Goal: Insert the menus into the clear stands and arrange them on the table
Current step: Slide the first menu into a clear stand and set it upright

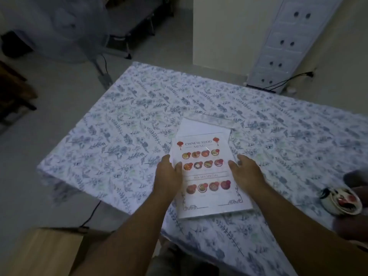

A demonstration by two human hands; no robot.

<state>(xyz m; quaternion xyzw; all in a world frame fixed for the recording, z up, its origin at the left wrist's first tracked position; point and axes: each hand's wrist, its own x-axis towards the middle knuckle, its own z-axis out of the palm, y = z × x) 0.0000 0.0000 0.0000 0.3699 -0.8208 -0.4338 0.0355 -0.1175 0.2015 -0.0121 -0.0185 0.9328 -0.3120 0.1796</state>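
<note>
A white Chinese food menu (207,176) with rows of dish pictures lies flat near the middle of the table, inside or on a clear stand (211,118) whose transparent edge shows beyond the menu's far end. My left hand (169,176) grips the menu's left edge, thumb on top. My right hand (245,170) rests on its right edge, fingers curled over the side. Whether the sheet sits fully inside the stand is unclear.
The table (119,136) wears a blue floral cloth. A small bowl with red contents (342,200) sits at the right edge, beside another person's hand (356,178). A fan (65,26) stands on the floor far left; a wooden box (39,251) sits near left.
</note>
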